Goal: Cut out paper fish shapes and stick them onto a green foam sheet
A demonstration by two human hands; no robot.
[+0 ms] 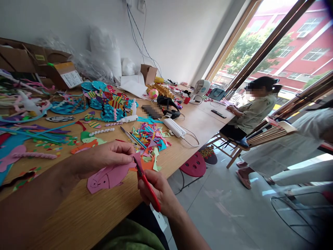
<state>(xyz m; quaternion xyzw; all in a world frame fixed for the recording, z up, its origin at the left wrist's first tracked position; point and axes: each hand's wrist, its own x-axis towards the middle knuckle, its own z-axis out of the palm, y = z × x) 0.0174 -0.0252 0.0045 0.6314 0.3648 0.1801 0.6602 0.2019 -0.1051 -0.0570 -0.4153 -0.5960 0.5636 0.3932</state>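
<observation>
A pink paper fish (105,180) with drawn black lines hangs over the table's front part, its tail end pinched between the thumb and fingers of my left hand (114,156). My right hand (156,191) is closed round the red handles of the scissors (148,187). The dark blades meet the pink paper just right of my left fingertips. Beyond my hands lies a heap of colourful paper scraps (149,133), with orange paper (145,164) nearer to the scissors. An orange paper shape (84,146) rests behind my left wrist.
On the wooden table (166,163) are a white power strip (174,127), a glue bottle (129,118), pens (127,135), blue paper crafts (113,113) and cardboard boxes (62,74). A person (253,107) sits at the far end. A red stool (193,165) stands beside the table.
</observation>
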